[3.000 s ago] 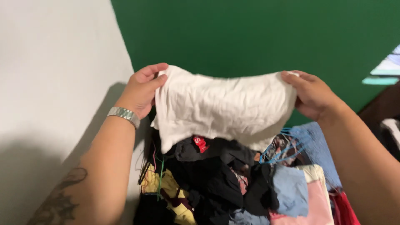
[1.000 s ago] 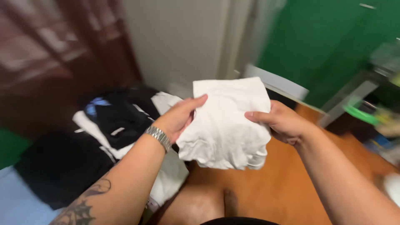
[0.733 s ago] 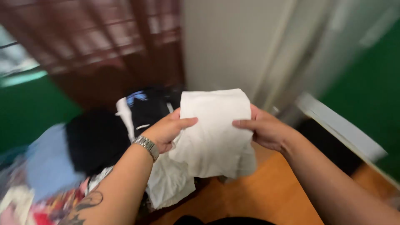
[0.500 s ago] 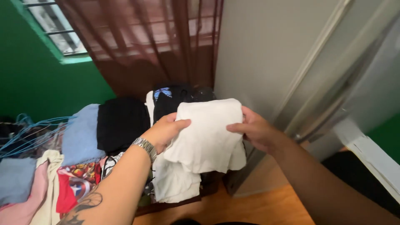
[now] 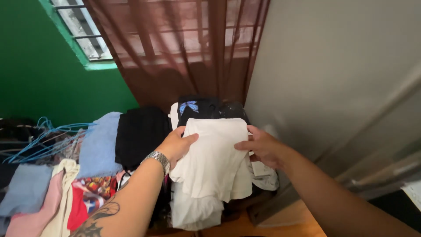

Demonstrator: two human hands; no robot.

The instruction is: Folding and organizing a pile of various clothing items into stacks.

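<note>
A folded white cloth (image 5: 212, 160) lies between both hands, resting on a stack of white and black folded clothes (image 5: 193, 210). My left hand (image 5: 177, 145), with a metal watch on its wrist, grips the cloth's left edge. My right hand (image 5: 258, 147) grips its right edge. Just behind the cloth sits a black garment with a blue butterfly print (image 5: 193, 109).
A folded black garment (image 5: 140, 134) and a light blue one (image 5: 100, 142) lie to the left, beside blue hangers (image 5: 41, 140) and a heap of coloured clothes (image 5: 66, 197). A brown curtain (image 5: 175, 48) hangs behind. A grey panel (image 5: 333, 87) stands at right, orange floor (image 5: 263, 228) below.
I have turned from the mixed heap by the green wall to the folded stacks by the curtain. The white cloth, spread wide earlier, is now folded and lowered onto the stack.
</note>
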